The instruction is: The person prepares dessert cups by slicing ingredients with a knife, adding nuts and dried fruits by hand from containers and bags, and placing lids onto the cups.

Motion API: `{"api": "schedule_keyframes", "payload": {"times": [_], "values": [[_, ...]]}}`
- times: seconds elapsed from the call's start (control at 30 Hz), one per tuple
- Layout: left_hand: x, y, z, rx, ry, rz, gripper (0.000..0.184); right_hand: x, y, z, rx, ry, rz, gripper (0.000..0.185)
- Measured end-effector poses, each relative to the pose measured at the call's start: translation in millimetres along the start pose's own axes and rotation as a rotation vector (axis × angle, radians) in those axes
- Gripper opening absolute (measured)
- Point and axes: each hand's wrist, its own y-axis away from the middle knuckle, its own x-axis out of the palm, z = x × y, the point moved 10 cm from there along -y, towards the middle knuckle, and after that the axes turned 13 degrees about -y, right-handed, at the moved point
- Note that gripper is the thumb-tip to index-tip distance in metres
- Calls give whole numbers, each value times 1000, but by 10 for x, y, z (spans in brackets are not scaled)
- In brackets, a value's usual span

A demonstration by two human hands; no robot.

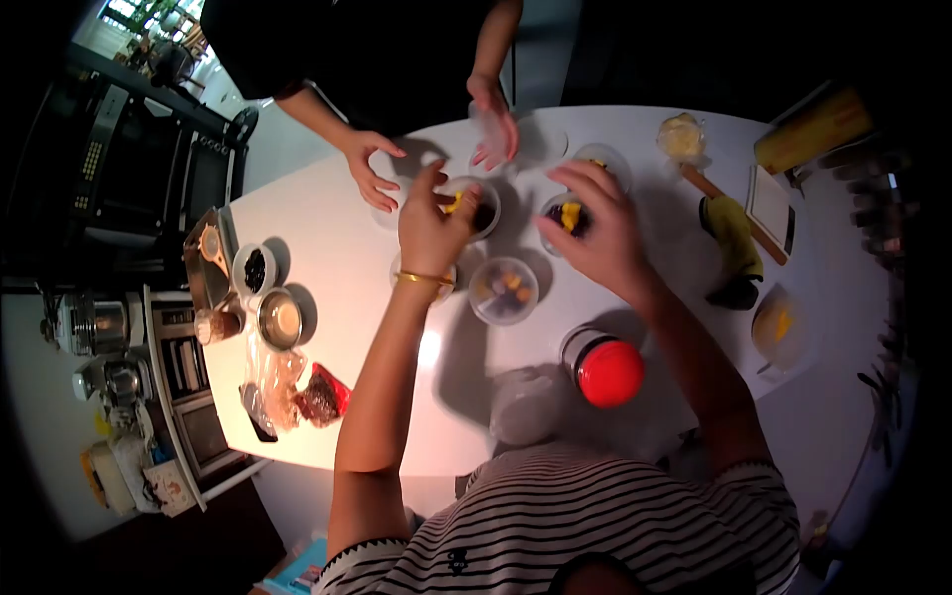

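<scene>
My left hand (434, 230), with a gold bangle at the wrist, is over the left side of a clear round bowl (485, 220) holding dark and yellow food. Its thumb and fingers are apart, and it partly hides the bowl. My right hand (607, 236) is slightly blurred, thumb and fingers spread about another small bowl (568, 219) with dark food and yellow pieces. Whether the fingers touch either rim I cannot tell. Closer to me stands a clear bowl of purple and orange pieces (504, 291). Another bowl (451, 276) is partly hidden beneath my left wrist.
Across the table, another person's two hands (372, 171) reach in, one with a blurred clear lid or cup. A red-lidded jar (609, 372) and a translucent container (526, 407) stand near my body. A metal bowl (281, 319) and packets (322, 395) are left; a yellow-green cloth (731, 236) is right.
</scene>
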Motion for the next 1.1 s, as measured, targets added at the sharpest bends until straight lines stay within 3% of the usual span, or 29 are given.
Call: {"api": "schedule_keyframes", "payload": {"times": [0.03, 0.1, 0.13, 0.2, 0.23, 0.3, 0.37, 0.43, 0.5, 0.57, 0.63, 0.7, 0.77, 0.9, 1.0, 1.1], "values": [[93, -169, 134, -54, 175, -7, 66, 191, -166, -158, 10, 11, -24, 40], [176, -412, 1, 225, -36, -153, 69, 452, -319, -801, 259, -55, -172, 35], [330, -541, 112, 237, -23, -155, 69, 523, -427, -898, 251, -40, -180, 35], [562, -755, 525, 34, 81, -178, 69, 808, -554, -1182, 411, -29, -10, 25], [533, -777, 469, 41, 86, -179, 69, 877, -620, -1197, 407, -23, -16, 25], [605, -722, 378, -78, 98, 17, 69, 920, -706, -1221, 402, -88, -123, 19], [607, -727, 339, -88, 130, 10, 71, 937, -745, -1343, 440, -38, -115, 17], [594, -733, 268, -22, -64, 35, 78, 862, -657, -1417, 435, -136, -165, 22], [557, -702, 273, -60, 42, 85, 85, 841, -523, -1544, 511, -198, -174, 26], [514, -596, 140, 88, -103, 119, 87, 1021, -218, -1726, 793, -619, -157, 23], [486, -484, 140, 82, -62, 151, 88, 1057, -129, -1708, 765, -593, -142, 22], [426, -350, -51, 297, -347, 73, 85, 1088, -21, -1671, 740, -570, -133, 22], [412, -255, -33, 263, -298, 113, 84, 1235, 127, -1617, 845, -596, -13, 21], [374, -137, 38, 312, -322, 98, 76, 1263, 206, -1546, 729, -452, 185, 19], [580, -99, 30, 443, -406, 128, 76, 1249, 297, -1679, 691, -407, 150, 16], [623, -53, -33, 382, -565, 156, 75, 1237, 325, -1671, 689, -364, 159, 20]]}}
